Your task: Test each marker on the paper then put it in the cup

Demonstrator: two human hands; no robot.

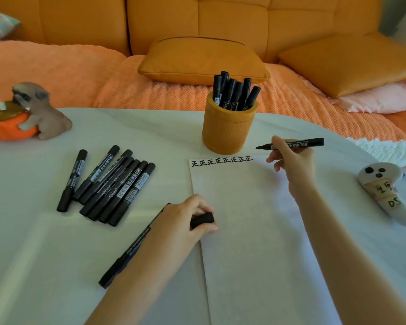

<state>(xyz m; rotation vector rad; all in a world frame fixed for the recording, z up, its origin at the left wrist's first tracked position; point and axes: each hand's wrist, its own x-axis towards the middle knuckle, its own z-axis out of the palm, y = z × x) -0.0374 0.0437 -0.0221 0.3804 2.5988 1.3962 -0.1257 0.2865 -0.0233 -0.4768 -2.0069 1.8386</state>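
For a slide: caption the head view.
Right hand holds an uncapped marker at the top of the paper; left hand grips a cap.

white paper (244, 219) lying flat, row of black 正 marks along its top edge. orange cup (227, 130) just behind, capped markers (234, 92) standing inside. loose pile (113, 184) off left, uncapped marker (298, 144) level in right hand (293, 163).

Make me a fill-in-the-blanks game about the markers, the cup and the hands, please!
1. The right hand holds an uncapped marker near the paper's ___ edge.
2. The left hand pinches a black cap at the paper's ___ edge.
3. Several markers stand in the ___ cup.
Missing words: top, left, orange.
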